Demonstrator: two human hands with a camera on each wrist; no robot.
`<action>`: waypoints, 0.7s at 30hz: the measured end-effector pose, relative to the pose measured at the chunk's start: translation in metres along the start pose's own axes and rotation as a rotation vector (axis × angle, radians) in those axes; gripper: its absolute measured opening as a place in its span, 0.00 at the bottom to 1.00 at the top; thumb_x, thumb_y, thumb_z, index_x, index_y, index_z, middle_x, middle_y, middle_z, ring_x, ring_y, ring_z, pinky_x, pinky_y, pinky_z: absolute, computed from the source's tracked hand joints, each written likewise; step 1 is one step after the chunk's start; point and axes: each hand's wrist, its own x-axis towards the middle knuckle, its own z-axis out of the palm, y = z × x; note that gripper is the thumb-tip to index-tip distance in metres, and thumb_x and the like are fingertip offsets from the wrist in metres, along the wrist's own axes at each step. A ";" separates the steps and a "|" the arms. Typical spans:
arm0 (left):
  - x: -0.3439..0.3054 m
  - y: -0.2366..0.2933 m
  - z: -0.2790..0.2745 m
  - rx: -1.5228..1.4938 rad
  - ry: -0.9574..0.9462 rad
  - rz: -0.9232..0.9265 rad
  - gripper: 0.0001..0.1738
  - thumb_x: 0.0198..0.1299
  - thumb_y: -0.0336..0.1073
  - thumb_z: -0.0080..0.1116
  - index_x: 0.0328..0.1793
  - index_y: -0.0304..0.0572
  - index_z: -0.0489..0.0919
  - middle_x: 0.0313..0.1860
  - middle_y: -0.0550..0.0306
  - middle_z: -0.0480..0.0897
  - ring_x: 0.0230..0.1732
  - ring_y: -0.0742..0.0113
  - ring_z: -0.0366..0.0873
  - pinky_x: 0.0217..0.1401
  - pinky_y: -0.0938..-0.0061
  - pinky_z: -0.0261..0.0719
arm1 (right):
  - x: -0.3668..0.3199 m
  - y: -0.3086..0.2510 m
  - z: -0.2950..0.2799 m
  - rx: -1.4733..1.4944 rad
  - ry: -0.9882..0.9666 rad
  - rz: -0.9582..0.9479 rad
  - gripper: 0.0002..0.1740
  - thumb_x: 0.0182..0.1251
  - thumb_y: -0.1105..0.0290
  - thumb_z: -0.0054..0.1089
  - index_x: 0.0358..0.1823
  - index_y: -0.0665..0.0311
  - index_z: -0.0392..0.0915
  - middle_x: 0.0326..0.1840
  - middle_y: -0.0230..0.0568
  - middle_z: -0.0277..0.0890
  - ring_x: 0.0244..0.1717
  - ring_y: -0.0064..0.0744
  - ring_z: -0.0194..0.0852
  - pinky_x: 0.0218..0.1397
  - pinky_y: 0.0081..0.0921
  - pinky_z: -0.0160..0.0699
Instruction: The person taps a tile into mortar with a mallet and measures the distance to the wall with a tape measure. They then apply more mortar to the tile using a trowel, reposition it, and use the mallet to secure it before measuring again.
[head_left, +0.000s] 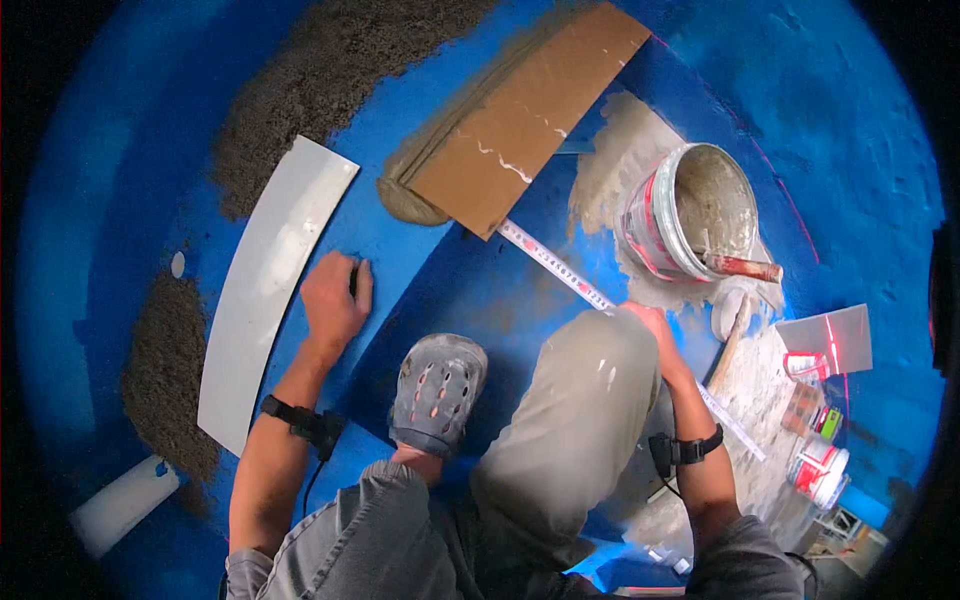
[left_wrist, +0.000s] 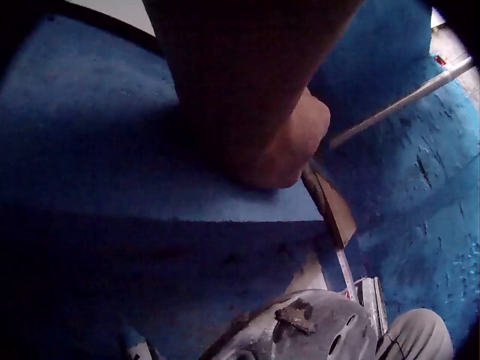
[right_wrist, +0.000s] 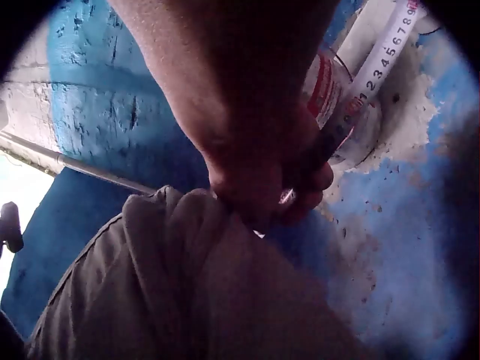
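Observation:
My right hand [head_left: 650, 325] holds a white measuring tape [head_left: 556, 265] beside my raised knee. In the head view the tape reaches the near corner of a brown board [head_left: 530, 115], and its other end trails past my wrist. The fingers of the right hand [right_wrist: 300, 199] curl round the tape [right_wrist: 382, 67] in the right wrist view. My left hand [head_left: 335, 300] rests as a fist on the blue ledge [head_left: 385, 265], beside a curved white panel [head_left: 275, 280]. From the left wrist, the left hand [left_wrist: 281, 154] presses on the blue surface, its fingers mostly hidden.
A mortar-smeared bucket [head_left: 690, 215] with a red-brown handle across its rim stands at right. Near it are a wooden stick [head_left: 735, 335], a grey plate [head_left: 840, 340] and a smaller tub [head_left: 818, 470]. Wet mortar [head_left: 410, 200] edges the brown board; dark rough material [head_left: 170, 370] lies left.

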 end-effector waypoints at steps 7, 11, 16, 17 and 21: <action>0.000 0.001 0.000 0.018 -0.004 0.004 0.09 0.62 0.29 0.70 0.35 0.39 0.77 0.29 0.46 0.77 0.31 0.44 0.79 0.34 0.55 0.76 | 0.007 -0.016 0.008 0.064 0.068 0.137 0.22 0.79 0.55 0.62 0.39 0.71 0.84 0.24 0.45 0.73 0.28 0.28 0.69 0.35 0.35 0.73; 0.000 0.001 0.000 0.011 0.006 0.009 0.09 0.62 0.29 0.70 0.35 0.39 0.77 0.29 0.47 0.77 0.31 0.44 0.79 0.34 0.55 0.76 | 0.011 -0.021 0.005 0.055 0.032 0.214 0.23 0.80 0.54 0.59 0.40 0.71 0.83 0.25 0.57 0.72 0.27 0.39 0.66 0.38 0.41 0.74; 0.000 -0.001 0.003 0.021 0.002 0.003 0.09 0.62 0.29 0.69 0.35 0.39 0.77 0.30 0.47 0.77 0.32 0.45 0.79 0.34 0.55 0.76 | -0.002 -0.010 0.004 0.020 0.084 0.106 0.18 0.76 0.58 0.60 0.41 0.70 0.83 0.28 0.59 0.75 0.27 0.47 0.70 0.38 0.41 0.75; 0.000 -0.001 0.002 0.021 0.001 0.003 0.09 0.62 0.29 0.69 0.35 0.39 0.77 0.30 0.47 0.77 0.32 0.45 0.79 0.34 0.55 0.76 | -0.005 -0.007 0.004 0.029 0.112 0.041 0.17 0.74 0.60 0.61 0.41 0.70 0.83 0.29 0.58 0.76 0.27 0.50 0.71 0.38 0.41 0.75; 0.000 0.002 0.001 0.040 -0.015 -0.004 0.09 0.62 0.29 0.69 0.35 0.39 0.77 0.30 0.46 0.77 0.32 0.44 0.79 0.34 0.54 0.77 | -0.012 0.003 0.012 -0.019 0.127 -0.003 0.15 0.70 0.61 0.61 0.41 0.69 0.82 0.30 0.58 0.78 0.28 0.53 0.77 0.38 0.40 0.76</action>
